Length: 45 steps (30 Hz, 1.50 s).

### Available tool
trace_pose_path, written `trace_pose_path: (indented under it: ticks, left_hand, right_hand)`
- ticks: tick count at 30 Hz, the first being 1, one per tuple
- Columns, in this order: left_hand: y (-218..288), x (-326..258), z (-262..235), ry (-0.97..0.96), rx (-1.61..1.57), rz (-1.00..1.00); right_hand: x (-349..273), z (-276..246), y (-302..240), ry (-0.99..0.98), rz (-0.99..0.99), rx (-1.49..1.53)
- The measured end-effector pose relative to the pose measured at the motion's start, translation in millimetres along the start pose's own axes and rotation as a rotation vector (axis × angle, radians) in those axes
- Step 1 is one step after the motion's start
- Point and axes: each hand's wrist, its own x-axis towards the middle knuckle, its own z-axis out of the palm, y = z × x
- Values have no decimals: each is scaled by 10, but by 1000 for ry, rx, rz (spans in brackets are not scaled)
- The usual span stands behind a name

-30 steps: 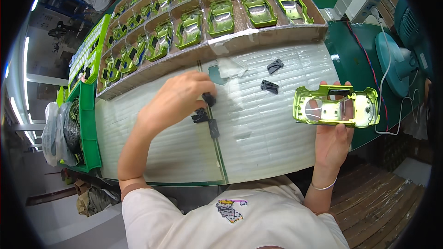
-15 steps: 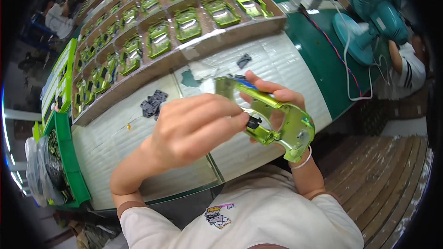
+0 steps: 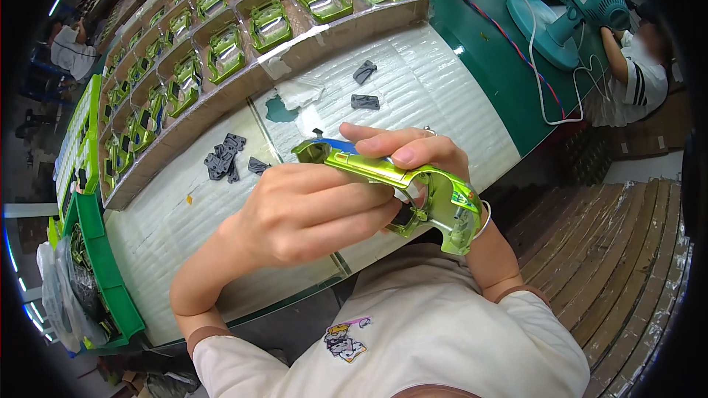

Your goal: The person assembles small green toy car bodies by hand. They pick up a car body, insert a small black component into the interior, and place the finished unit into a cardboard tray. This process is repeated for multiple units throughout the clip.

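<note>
A glossy green plastic housing with a large opening and a blue strip along its top edge is held above the table. My right hand is closed on its far side, fingers over the top edge. My left hand reaches into the opening from the left, its fingers closed together. A small black plastic part shows at the left fingertips, inside the housing. Much of that part is hidden. Beyond the hands, two dark grey plastic pieces lie on the table, and a pile of similar pieces lies to the left.
A divided cardboard tray full of green housings spans the far side. At left stands a green crate with plastic bags beside it. A teal fan and its cables stand at far right, near a seated person.
The housing has tilted, its top edge turning toward me and its opening showing less. My left fingers are deeper inside it. The whole view has shifted slightly.
</note>
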Motion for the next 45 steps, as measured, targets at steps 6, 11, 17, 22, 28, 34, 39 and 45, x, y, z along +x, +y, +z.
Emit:
trace_pose_path:
  ticks: [6,11,17,22,28,34,39,45]
  left_hand:
    - [51,77,0,-65,-198,-181]
    - [92,2,49,-8,-112,-191]
    - [113,38,70,13,-228,-309]
    - [-8,6,64,96,-516,-661]
    - [-124,-35,-2,301,-1579,-1106]
    - [7,-2,98,303,-1715,-1095]
    - [-11,-11,50,204,-1408,-1057]
    - [142,95,63,21,-280,-534]
  right_hand:
    - [-20,-12,-27,57,21,127]
    - [-19,62,-69,113,79,45]
    - [-79,6,-34,118,59,-115]
    - [-31,40,-17,374,292,-80]
    - [98,-128,-130,489,558,185]
    - [95,-101,43,45,100,-162]
    - [40,-148,10,79,8,-266]
    - [19,-131,85,253,-82,-292]
